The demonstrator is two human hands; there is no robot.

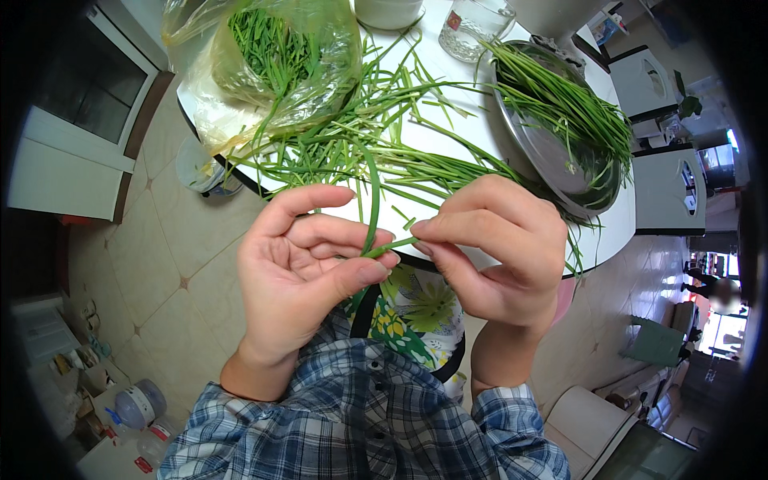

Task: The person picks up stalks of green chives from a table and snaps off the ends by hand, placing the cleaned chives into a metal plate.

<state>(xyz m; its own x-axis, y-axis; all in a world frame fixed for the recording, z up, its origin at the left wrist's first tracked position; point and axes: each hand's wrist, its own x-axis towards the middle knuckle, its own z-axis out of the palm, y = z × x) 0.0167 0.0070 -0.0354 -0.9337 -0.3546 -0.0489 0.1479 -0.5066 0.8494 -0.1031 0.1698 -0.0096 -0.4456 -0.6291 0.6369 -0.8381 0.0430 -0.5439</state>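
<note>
A long green stalk (pixel 375 198), like a garlic chive or scape, is bent between my hands. My left hand (pixel 312 258) pinches it between thumb and fingers, palm up. The thumb and index finger of my right hand (pixel 498 252) grip one end. Below them, many loose green stalks and short pieces (pixel 360 135) lie across the white table (pixel 462 120). At the upper left, a yellowish clear plastic bag (pixel 324 96) holds cut green pieces (pixel 270 45). A metal tray (pixel 534 144) at the right bears a bundle of long green stalks (pixel 558 90).
A glass mug (pixel 471 33) and a white container (pixel 389 12) stand at the table's far side. A lined bin (pixel 201 171) is on the floor left of the table. White chairs (pixel 669 192) stand at the right. Large plastic bottles (pixel 139 405) are at the lower left.
</note>
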